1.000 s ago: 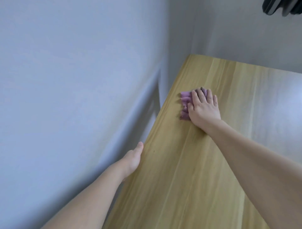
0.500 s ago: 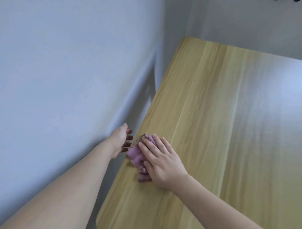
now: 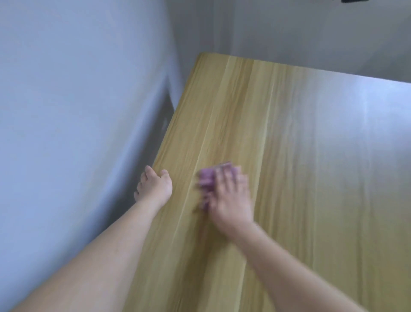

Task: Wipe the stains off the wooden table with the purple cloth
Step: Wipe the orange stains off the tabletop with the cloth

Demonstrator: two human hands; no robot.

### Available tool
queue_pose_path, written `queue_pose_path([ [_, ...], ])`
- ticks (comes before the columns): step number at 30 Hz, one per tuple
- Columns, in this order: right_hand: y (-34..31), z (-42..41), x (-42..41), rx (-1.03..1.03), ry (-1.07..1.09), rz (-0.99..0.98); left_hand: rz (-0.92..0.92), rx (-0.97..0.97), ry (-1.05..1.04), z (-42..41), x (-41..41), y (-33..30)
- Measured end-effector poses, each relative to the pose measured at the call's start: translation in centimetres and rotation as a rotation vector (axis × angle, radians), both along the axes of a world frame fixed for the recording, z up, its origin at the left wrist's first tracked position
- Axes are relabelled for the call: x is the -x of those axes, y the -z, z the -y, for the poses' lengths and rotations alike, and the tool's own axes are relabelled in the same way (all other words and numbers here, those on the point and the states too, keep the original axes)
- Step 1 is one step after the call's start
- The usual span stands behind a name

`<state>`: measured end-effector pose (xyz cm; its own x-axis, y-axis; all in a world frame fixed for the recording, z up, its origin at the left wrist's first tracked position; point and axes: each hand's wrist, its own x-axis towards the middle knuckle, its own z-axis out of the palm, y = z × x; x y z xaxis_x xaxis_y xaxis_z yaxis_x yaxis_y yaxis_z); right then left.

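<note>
The purple cloth (image 3: 208, 179) lies crumpled on the light wooden table (image 3: 278, 138), near its left edge. My right hand (image 3: 230, 200) presses flat on the cloth with fingers spread, covering its right half; hand and cloth are motion-blurred. My left hand (image 3: 154, 186) rests on the table's left edge, thumb on top and fingers curled over the side, a short gap left of the cloth. I make out no stains on the wood.
A pale wall (image 3: 77, 111) runs close along the table's left edge with a narrow dark gap (image 3: 162, 124) between. Another wall (image 3: 311, 33) stands behind the far edge. A dark object (image 3: 353, 1) shows at the top right corner.
My right hand slid the cloth from far up the table toward me to the left edge, then right and slightly away. My left hand has taken hold of the table edge.
</note>
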<state>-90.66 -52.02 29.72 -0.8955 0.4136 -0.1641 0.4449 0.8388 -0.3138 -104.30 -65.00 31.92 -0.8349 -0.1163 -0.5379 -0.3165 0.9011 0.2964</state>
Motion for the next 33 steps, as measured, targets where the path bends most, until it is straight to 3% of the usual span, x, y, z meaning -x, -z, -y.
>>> queue_pose_path([
  [3,-0.3,7.3,-3.5,0.056,-0.352,-0.033,-0.032,0.025,-0.014,-1.8,-0.4,-1.0],
  [6,0.1,4.3,-3.8,0.052,-0.529,-0.015,-0.076,0.070,0.047,-4.0,-0.8,-2.1],
  [8,0.1,-1.5,-2.6,0.032,-0.464,-0.006,-0.080,0.071,0.095,-5.6,-1.0,-2.7],
  [10,-0.1,-9.3,-0.7,-0.054,-0.240,0.001,-0.076,0.056,0.139,-7.3,-1.2,-3.1],
  [13,-1.0,-20.6,0.1,-0.138,0.017,0.158,-0.061,0.064,0.258,-9.0,-2.0,-3.0],
  [15,-1.2,-23.9,-2.1,-0.092,0.129,0.225,-0.052,0.075,0.348,-9.8,-3.4,-2.6],
  [19,-0.9,-17.9,-7.6,0.014,0.195,0.172,0.008,0.120,0.533,-10.4,-7.5,-2.2],
  [24,-2.3,-6.9,-15.5,0.014,-0.146,0.209,0.125,0.163,0.667,-10.3,-14.5,-3.6],
  [29,-6.9,-8.3,-16.3,0.029,-0.241,0.287,0.218,0.267,0.787,-10.2,-16.2,-7.2],
  [33,-10.9,-11.1,-16.6,0.261,-0.047,0.408,0.158,0.185,0.742,-10.9,-17.2,-10.9],
])
